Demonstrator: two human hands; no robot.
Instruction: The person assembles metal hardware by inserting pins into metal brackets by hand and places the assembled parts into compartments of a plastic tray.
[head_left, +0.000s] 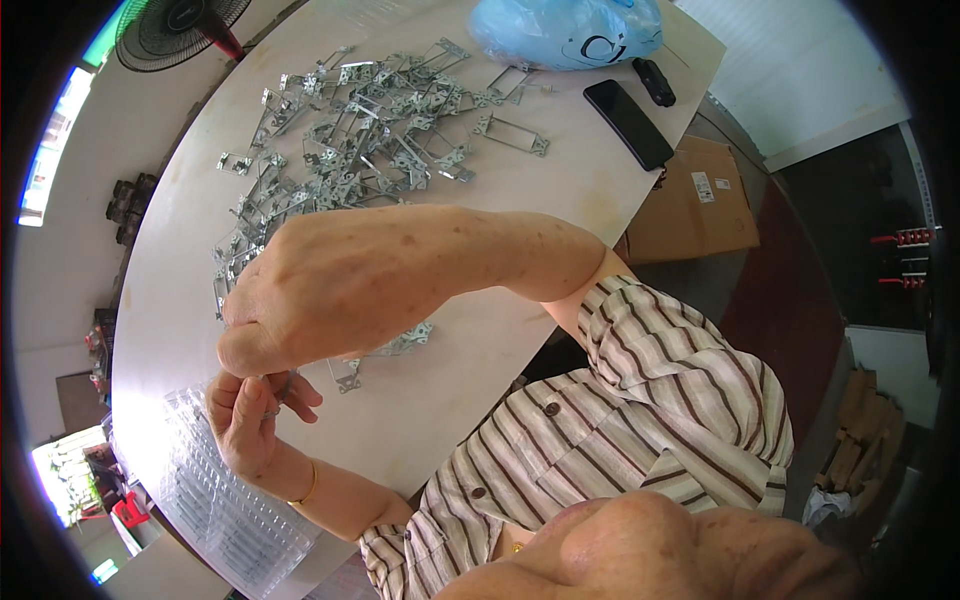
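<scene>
My right hand (330, 285) reaches across the table with its fingers curled down, and its back hides most of what they grip. Right below it, my left hand (240, 425) is closed in a pinch, thumb against fingers. A bit of grey metal (283, 386), seemingly part of a small bracket, shows at the left fingers. Beyond the right hand spreads a tangled pile of thin metal brackets (370, 130), partly covered by that hand and forearm. A few more brackets (347, 376) lie on the near side of the right wrist.
A clear plastic tray (225, 490) with rows of pockets lies at the table's left edge. At the far side are a blue plastic bag (565, 30), a black phone (628, 124) and a small black device (654, 82). A cardboard box (695, 205) stands beside the table; a fan (180, 30) stands beyond.
</scene>
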